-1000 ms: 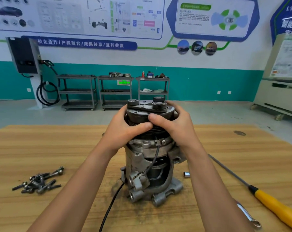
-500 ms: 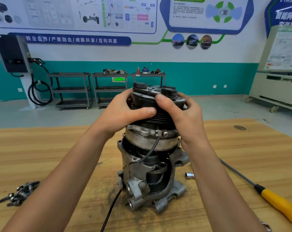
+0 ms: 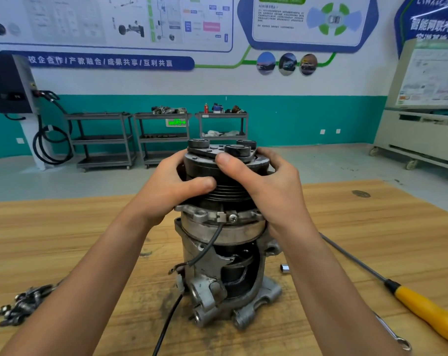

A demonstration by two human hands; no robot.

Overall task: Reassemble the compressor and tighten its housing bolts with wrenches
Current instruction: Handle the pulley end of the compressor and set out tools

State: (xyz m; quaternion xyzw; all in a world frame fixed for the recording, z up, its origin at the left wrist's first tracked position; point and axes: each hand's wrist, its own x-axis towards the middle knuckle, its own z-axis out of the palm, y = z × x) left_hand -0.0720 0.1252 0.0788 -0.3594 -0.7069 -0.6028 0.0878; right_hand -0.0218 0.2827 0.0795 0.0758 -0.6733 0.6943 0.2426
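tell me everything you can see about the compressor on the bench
The compressor stands upright on the wooden table. Its body is grey cast metal, grimy, with mounting lugs at the base and an open gap showing dark internals. On top sits a black grooved pulley with a plate carrying three round black caps. A black cable trails toward the viewer. The left hand and right hand grip the pulley.

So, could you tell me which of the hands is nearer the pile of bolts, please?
Left. The left hand grips the compressor pulley on the side toward the pile of bolts; the right hand grips the opposite side, farther away.
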